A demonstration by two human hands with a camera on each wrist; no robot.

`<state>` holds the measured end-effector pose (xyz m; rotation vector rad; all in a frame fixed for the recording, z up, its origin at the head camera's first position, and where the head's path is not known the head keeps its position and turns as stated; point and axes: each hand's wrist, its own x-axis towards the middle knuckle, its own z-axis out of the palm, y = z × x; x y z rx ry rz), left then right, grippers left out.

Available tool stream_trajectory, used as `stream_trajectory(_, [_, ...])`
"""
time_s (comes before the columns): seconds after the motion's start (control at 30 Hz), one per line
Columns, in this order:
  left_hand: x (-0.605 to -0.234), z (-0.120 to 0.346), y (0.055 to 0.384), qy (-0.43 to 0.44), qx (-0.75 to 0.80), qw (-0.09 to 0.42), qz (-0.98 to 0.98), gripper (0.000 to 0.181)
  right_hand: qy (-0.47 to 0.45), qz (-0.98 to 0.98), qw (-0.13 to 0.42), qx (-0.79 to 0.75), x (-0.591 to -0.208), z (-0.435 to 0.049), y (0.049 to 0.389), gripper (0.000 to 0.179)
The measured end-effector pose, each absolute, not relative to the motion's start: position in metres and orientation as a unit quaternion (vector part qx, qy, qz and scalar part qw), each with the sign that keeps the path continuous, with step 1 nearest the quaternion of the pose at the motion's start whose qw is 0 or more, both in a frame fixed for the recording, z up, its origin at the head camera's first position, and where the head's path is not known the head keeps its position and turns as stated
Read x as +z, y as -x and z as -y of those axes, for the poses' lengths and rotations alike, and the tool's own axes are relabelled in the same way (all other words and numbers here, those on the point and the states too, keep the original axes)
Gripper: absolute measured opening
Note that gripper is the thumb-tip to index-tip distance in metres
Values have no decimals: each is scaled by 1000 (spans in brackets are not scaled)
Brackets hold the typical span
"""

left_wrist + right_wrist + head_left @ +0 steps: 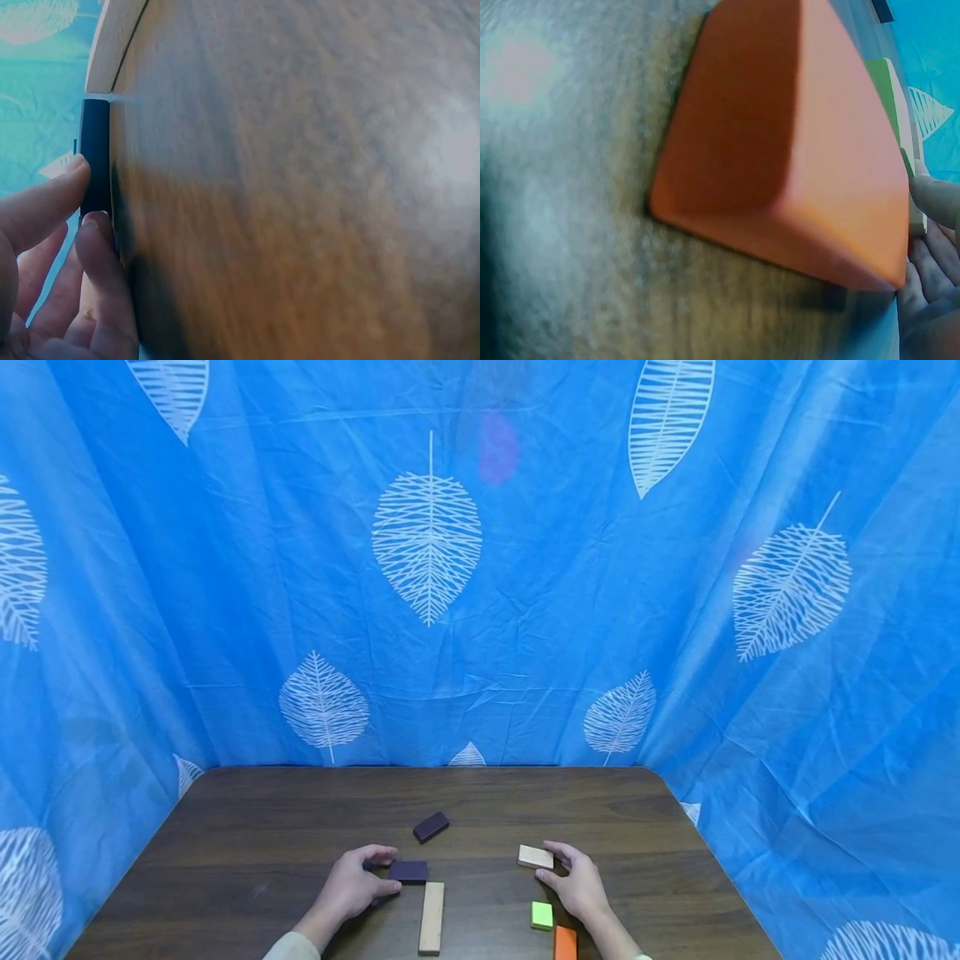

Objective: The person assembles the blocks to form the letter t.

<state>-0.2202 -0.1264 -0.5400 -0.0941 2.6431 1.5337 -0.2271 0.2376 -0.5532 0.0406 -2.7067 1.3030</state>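
On the dark table, my left hand (pixel 351 887) holds the left end of a dark purple block (pixel 408 872) between thumb and fingers. The left wrist view shows the thumb (pixel 52 201) against that block (pixel 95 154). My right hand (pixel 577 883) has thumb and forefinger at the right end of a pale wooden block (pixel 535 857), pinching it. In the right wrist view an orange block (pixel 780 150) hides most of that pale block, and the right hand (pixel 934 262) shows only at the edge.
A long pale wooden block (pixel 431 918) lies by the purple one's lower right corner. Another dark purple block (pixel 431 827) lies farther back, at a slant. A lime-green block (pixel 542 916) and an orange block (pixel 566 943) lie near the right hand. A blue leaf-patterned curtain (pixel 525 610) surrounds the table (pixel 285 810).
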Motion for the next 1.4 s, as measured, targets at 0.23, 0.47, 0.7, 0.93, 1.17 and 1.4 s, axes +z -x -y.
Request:
stream_trajectory(0.23, [-542, 125, 223, 26, 484, 39, -874, 44, -23, 904, 71, 421, -552, -237, 227, 45])
stream_trajectory(0.47, [-543, 124, 224, 16, 461, 24, -887, 38, -22, 909, 74, 410, -553, -236, 228, 41])
stream_trajectory(0.7, [-545, 123, 223, 12, 459, 19, -888, 37, -28, 909, 83, 407, -551, -234, 227, 39])
stream_trajectory(0.93, [-547, 124, 222, 13, 461, 16, -887, 35, -32, 909, 87, 405, -551, -232, 226, 38])
stream_trajectory(1.17, [-551, 126, 222, 15, 495, 18, -869, 46, -24, 906, 79, 414, -552, -233, 228, 40])
stream_trajectory(1.4, [-552, 130, 220, -7, 537, 35, -843, 56, -7, 899, 64, 433, -549, -237, 232, 50])
